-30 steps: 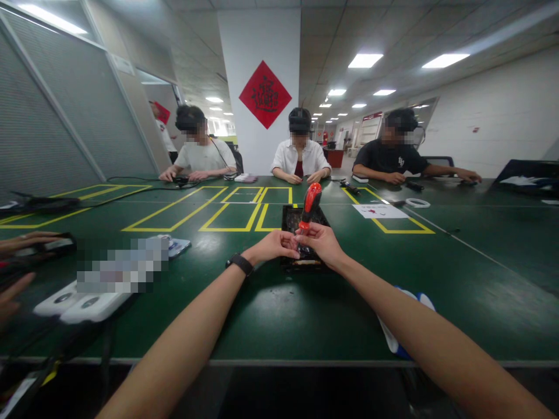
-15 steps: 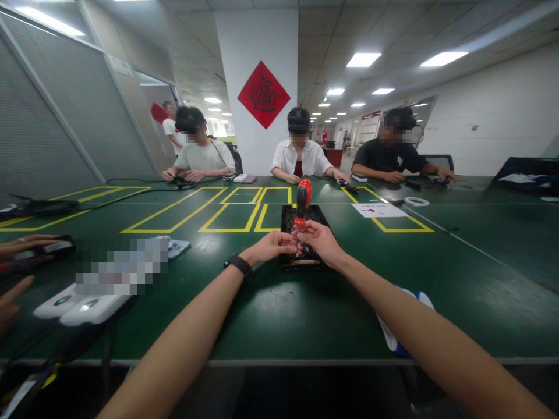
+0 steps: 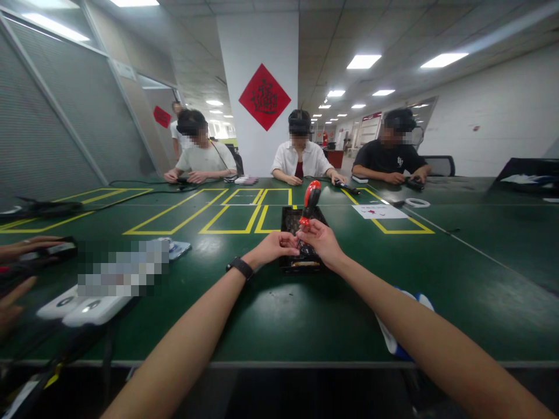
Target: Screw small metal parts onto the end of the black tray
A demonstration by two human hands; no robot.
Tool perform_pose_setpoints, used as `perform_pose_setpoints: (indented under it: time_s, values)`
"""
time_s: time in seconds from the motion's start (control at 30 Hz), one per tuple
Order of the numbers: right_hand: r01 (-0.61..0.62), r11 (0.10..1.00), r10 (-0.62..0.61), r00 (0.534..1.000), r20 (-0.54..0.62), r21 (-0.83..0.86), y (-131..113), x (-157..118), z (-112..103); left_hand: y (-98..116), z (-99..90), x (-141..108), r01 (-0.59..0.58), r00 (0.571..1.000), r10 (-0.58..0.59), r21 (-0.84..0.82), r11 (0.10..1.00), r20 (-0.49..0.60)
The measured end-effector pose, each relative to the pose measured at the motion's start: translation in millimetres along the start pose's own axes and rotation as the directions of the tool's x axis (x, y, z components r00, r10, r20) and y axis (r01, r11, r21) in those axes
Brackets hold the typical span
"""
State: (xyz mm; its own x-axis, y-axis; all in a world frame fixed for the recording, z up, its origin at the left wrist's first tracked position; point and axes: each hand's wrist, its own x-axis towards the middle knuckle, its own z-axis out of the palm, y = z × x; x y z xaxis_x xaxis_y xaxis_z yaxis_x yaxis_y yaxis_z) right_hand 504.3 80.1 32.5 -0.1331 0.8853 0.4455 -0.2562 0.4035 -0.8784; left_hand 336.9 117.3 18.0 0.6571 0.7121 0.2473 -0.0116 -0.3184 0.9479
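A red and black screwdriver [image 3: 311,199] stands over a black open tray [image 3: 304,269], its handle up and leaning right. My right hand [image 3: 321,241] pinches it low, just under the handle. From the left, my left hand [image 3: 277,244], below a dark wristband, reaches over the tray with its fingers pressed together near the screwdriver's shaft. What those fingers hold, if anything, is too small to make out. Dark parts lie inside the tray, partly hidden by my hands.
White devices [image 3: 94,302] lie on the green table [image 3: 262,326] at left, near another person's hands [image 3: 20,279]. A blue and white object [image 3: 393,337] is partly under my right forearm. A paper sheet [image 3: 379,211] and white ring [image 3: 417,202] lie beyond. Three people sit opposite.
The screwdriver's handle has tilted to the right. My hands have stayed over the tray with little movement. Across the table, the person at right has drawn one hand inward.
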Motion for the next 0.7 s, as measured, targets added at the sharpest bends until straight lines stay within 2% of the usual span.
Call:
perform_pose_setpoints:
  time_s: [0.1, 0.33, 0.5, 0.6, 0.7]
  values:
    - [-0.006, 1.0, 0.006, 1.0, 0.013, -0.014, -0.9, -0.6, 0.3, 0.3, -0.6, -0.4, 0.013, 1.0, -0.013, -0.029, 1.0, 0.01]
    - [-0.019, 0.998, 0.028, 0.989, 0.145, -0.063, -2.2, -2.1, 0.5, 6.9, -3.3, -3.2, 0.015, 0.994, -0.01, -0.044, 0.999, 0.111]
    - [-0.013, 0.997, 0.023, 0.989, 0.145, -0.072, -3.9, -2.6, -0.2, 6.1, -4.0, -2.6, 0.034, 0.992, -0.023, -0.083, 0.996, 0.125]
    - [-0.018, 0.998, 0.025, 0.993, 0.113, -0.068, -2.6, -2.0, -1.0, 4.1, -3.9, -1.8, 0.037, 0.995, -0.03, -0.074, 0.997, 0.094]
    - [-0.012, 0.998, 0.014, 0.999, 0.044, -0.064, 0.0, -0.5, -1.9, 3.7, -3.4, -1.2, 0.021, 1.0, -0.021, -0.053, 0.998, 0.003]
